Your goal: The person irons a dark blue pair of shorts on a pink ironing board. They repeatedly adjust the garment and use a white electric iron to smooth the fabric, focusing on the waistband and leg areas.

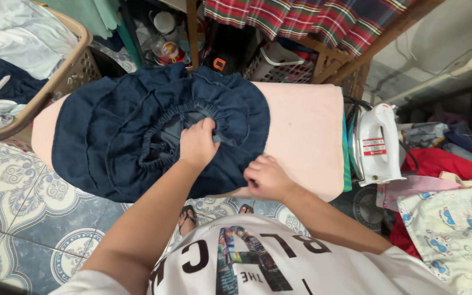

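spreading the dark blue skirt [137, 136] flat on the pink ironing board [307, 131], left hand [198, 143] gripping its elastic waistband, right hand [266, 177] pinching the hem, smoothing looks due before the iron [377, 145] comes in.

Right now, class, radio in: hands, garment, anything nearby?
Left hand gripping elastic waistband of navy skirt. Right hand pinching its hem. Iron standing clear at board end.
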